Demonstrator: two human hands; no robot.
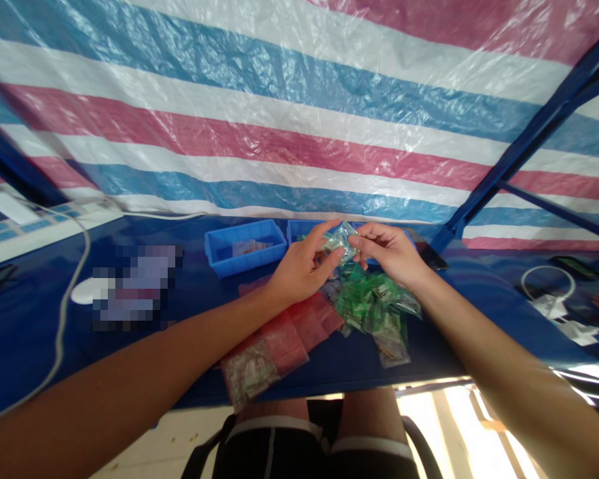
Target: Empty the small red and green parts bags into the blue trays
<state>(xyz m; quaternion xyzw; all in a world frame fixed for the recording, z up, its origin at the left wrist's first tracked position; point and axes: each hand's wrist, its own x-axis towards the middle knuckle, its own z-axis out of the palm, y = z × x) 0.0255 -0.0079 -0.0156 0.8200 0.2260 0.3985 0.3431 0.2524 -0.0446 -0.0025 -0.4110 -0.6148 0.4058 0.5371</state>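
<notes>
Between my two hands is a small clear plastic bag (pixel 347 241), held up over the table. My left hand (pixel 307 261) pinches its left side with thumb and fingers. On the other side, my right hand (pixel 387 251) grips the bag's edge between thumb and forefinger. What the bag contains is too blurred to make out. Right below lies a pile of green plastic bags (pixel 374 299) with small parts inside. Red plastic bags (pixel 289 332) are spread beneath my left wrist, with a clear bag of small parts (pixel 252 372) at their near end.
A blue bin (pixel 247 266) with a small bag in it stands behind my left hand; a second blue bin (pixel 295 229) is partly hidden by my hands. A white cable (pixel 62 332) runs along the left. Coiled white cable (pixel 549 269) lies at right. Striped sheeting (pixel 279 146) hangs behind.
</notes>
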